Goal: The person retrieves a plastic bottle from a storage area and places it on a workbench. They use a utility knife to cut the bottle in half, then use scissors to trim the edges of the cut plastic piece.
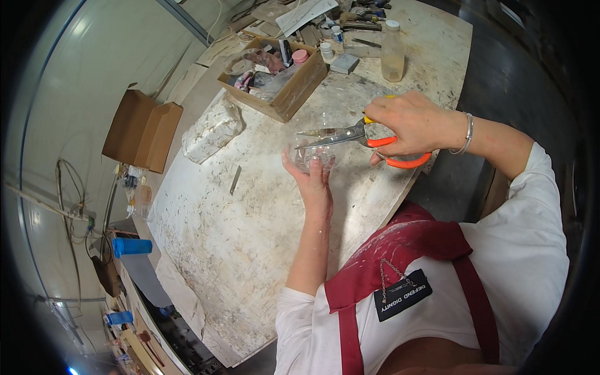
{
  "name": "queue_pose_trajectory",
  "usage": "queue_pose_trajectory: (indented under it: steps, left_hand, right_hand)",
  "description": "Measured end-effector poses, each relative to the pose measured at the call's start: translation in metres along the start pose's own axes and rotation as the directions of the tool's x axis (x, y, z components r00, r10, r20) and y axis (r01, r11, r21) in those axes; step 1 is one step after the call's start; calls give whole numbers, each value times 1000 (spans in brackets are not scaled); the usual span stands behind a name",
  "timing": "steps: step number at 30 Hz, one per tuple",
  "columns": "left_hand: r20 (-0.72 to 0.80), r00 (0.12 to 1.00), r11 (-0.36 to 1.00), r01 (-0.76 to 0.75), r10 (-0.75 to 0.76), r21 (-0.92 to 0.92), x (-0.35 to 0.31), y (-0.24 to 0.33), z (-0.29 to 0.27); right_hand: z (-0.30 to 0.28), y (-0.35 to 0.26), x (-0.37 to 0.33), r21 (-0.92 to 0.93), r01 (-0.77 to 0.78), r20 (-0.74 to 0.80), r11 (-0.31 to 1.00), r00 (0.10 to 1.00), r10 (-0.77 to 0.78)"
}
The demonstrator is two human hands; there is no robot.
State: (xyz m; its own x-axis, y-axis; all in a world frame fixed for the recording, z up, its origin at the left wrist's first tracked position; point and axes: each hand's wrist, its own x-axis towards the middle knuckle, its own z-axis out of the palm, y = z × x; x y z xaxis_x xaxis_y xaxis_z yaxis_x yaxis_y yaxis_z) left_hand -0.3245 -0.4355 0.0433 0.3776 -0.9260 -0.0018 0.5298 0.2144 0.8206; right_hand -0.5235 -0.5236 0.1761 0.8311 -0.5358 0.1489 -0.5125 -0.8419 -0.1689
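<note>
My left hand [313, 184] is closed around a clear, see-through plastic piece [306, 160], which looks like the cut part of a bottle or cup. Its exact outline is hard to make out against the table. In my right hand [409, 124] is a pair of scissors [353, 133] with orange handles and a yellow part near the pivot. The metal blades are spread apart and point left, at the plastic piece just above my left fingers. Whether the blades touch the plastic I cannot tell.
A stained white worktable [206, 250] spreads beneath my hands. Beyond them stand a cardboard box [294, 97] full of odds and ends and a cloudy plastic bottle [392, 59]. A white wrapped bundle [214, 132] and a thin metal strip [235, 180] lie to the left.
</note>
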Motion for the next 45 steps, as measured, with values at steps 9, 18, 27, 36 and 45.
queue_pose_trajectory:
  steps: [9,18,27,36,45]
  left_hand:
    - [-20,1000,1000,-14,14,0,4,9,-7]
    - [60,994,995,92,-90,-31,1,20,2]
    - [36,997,997,76,-75,-26,-1,23,9]
    - [2,1000,995,-2,1,104,3,17,-3]
    - [-14,986,959,-157,165,234,1,8,3]
  right_hand:
    - [-9,0,-4,-7,-54,49,999,997,54]
    - [-13,5,0,28,30,35,999,999,-31]
    - [-14,5,4,86,20,66,996,997,-26]
    - [-9,9,7,47,26,87,999,996,-30]
    - [-1,3,12,28,21,24,999,999,-21]
